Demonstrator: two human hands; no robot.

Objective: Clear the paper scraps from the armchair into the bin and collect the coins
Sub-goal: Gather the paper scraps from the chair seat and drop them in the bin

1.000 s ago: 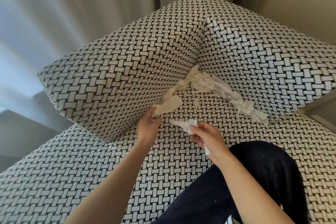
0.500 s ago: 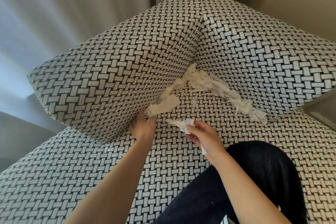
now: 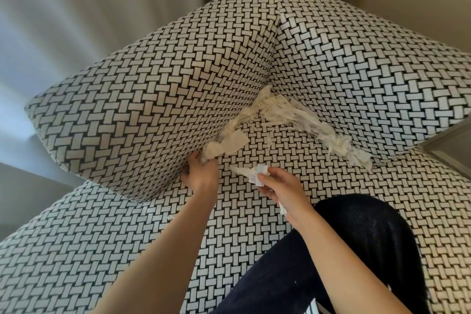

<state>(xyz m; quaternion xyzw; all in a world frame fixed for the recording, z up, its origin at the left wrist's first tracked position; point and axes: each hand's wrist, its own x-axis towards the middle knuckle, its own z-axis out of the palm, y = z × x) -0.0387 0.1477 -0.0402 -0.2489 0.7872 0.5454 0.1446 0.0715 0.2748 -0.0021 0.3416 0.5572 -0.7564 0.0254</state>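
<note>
**Gripping paper at the seat's left seam**

Folds of grey curtain hang behind the armchair, whose front is cut off by the bottom edge. The armrest on the left and the backrest meet at the back corner of the seat, all in one black-and-white weave. The left hand reaches forward on a straight bare arm to the seat's left edge, back of the hand up, against the foot of the armrest. Its fingers curl round the near end of a cream wad lodged in that seam. The fingertips are hidden behind the wad and in the gap, so how deep they go cannot be told. Just right of it, above the seat, the right hand pinches a few white paper slips between thumb and forefinger; faint print on one is too small to read. Its other fingers fold under the palm out of sight, and another strip of paper sticks out below the heel of the hand. Beyond both hands the paper scraps lie as a shredded trail from the back corner along the seat's rear edge, tight against the backrest. Whatever sits lower in that crease is hidden. A knee in dark trousers lies over the seat's right part, cut off at the bottom.
</note>
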